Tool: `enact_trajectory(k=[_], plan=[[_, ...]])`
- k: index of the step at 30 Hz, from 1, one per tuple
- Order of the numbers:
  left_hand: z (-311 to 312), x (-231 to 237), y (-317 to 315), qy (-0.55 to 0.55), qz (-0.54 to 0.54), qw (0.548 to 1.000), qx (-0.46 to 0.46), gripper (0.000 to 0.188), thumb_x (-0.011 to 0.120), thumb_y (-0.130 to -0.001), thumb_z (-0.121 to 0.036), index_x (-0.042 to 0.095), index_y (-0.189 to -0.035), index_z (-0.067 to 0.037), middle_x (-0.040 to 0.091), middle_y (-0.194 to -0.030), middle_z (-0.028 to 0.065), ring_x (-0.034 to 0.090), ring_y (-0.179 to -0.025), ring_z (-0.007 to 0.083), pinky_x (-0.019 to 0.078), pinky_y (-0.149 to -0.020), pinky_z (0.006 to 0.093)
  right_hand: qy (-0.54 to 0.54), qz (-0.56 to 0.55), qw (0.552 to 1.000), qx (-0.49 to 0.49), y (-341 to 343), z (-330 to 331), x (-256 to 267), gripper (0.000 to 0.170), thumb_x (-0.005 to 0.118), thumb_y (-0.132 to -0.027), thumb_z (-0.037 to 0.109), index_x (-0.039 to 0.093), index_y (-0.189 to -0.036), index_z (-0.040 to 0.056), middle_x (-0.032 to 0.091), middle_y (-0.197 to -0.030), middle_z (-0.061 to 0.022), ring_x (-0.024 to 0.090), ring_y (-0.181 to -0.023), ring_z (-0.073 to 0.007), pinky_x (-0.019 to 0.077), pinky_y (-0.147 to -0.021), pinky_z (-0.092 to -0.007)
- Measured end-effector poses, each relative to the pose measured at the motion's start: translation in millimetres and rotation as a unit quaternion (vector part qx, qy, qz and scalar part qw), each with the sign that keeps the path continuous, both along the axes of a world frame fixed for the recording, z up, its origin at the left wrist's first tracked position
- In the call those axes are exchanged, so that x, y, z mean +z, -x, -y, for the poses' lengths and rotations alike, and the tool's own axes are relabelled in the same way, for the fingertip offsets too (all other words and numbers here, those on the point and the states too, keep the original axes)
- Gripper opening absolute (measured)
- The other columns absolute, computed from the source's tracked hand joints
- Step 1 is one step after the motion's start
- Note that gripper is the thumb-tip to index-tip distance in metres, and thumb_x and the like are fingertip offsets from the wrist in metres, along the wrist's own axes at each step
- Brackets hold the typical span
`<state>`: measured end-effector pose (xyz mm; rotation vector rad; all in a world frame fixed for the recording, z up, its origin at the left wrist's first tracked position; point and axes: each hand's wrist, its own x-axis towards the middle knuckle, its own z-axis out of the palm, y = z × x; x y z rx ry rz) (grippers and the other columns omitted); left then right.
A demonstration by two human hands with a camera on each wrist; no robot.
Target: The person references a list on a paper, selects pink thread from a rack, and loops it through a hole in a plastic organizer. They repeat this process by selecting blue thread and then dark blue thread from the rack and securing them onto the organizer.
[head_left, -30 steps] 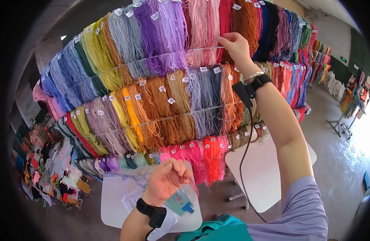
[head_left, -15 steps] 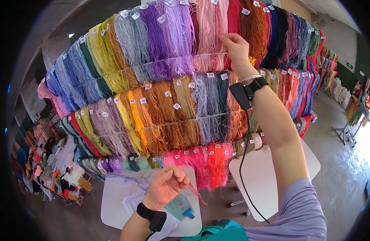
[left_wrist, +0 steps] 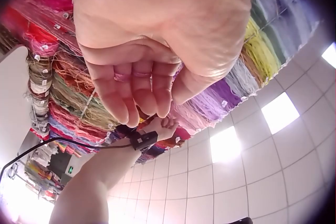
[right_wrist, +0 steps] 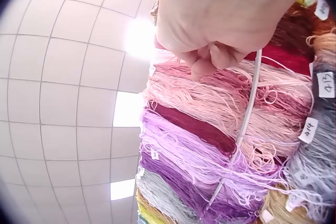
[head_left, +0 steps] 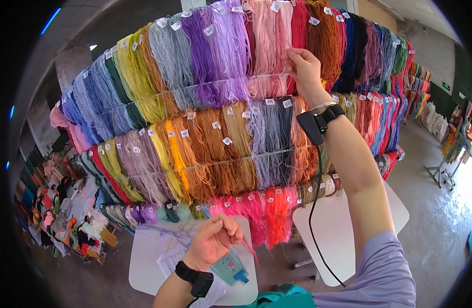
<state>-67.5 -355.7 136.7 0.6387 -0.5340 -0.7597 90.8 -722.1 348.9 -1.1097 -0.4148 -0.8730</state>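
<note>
Pink thread skeins hang in the top row of a tall rack, between purple and dark red ones. At their right side my right hand pinches pink strands between thumb and fingertips. In the right wrist view the bent fingers of that hand lie against the pink skein, beside a thin pale rod crossing it. My left hand, lower down, has curled fingers holding a small bunch of pinkish-red thread, whose end dangles. The left wrist view shows a pink strand across its fingers.
Numbered paper tags mark skeins in several rows, with orange and brown ones below. White tables stand beneath, one with papers and a teal card. A black cable trails from my right wrist. Heaped fabric lies left.
The head view has shifted, so the rack sits slightly lower and farther right. My right hand stays at the pink skeins, and the thread dangling from my left hand has swung.
</note>
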Motion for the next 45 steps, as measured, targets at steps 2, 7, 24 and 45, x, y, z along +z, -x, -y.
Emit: enact_trajectory(k=[2,7,24,45], plan=[[-1,0,0,0.000,0.002,1.000,0.001,0.022,0.053,-0.097,-0.023,0.056,-0.094,-0.002,0.053,-0.088,0.0089,0.053,-0.085,0.0244,0.0470,-0.076,0.0353,-0.005,0.002,1.000,0.002,0,0,1,0.009,0.062,-0.091,0.007,0.061,-0.097,-0.0002,0.070,-0.084,-0.0105,0.053,-0.054,-0.0081,0.0390,-0.046,-0.0203],[-1,1,0,0.006,0.004,1.000,-0.002,0.022,0.053,-0.097,-0.023,0.056,-0.094,-0.002,0.053,-0.088,0.0089,0.054,-0.085,0.0244,0.0475,-0.076,0.0353,-0.005,-0.006,1.000,-0.009,-1,3,3,0.011,0.063,-0.089,0.007,0.060,-0.097,0.0000,0.068,-0.081,-0.0098,0.054,-0.054,-0.0091,0.0420,-0.047,-0.0219],[-5,8,6,-0.018,0.001,0.999,0.039,0.023,0.051,-0.097,-0.022,0.053,-0.087,-0.002,0.051,-0.084,0.0058,0.051,-0.081,0.0226,0.0419,-0.074,0.0340,0.018,0.043,0.982,-0.184,-28,2,20,0.006,0.070,-0.084,0.009,0.068,-0.088,0.0059,0.062,-0.075,0.0034,0.045,-0.055,-0.0028,0.0313,-0.047,-0.0199],[-119,23,11,-0.002,-0.088,0.965,0.247,0.026,0.048,-0.096,-0.020,0.043,-0.073,-0.010,0.033,-0.063,-0.0038,0.032,-0.054,0.0084,0.0296,-0.050,0.0246,0.851,-0.175,0.489,-0.080,187,-71,-268,0.015,0.059,-0.077,0.011,0.060,-0.092,0.0093,0.058,-0.059,-0.0071,0.062,-0.053,-0.0278,0.0462,-0.043,-0.0428]])
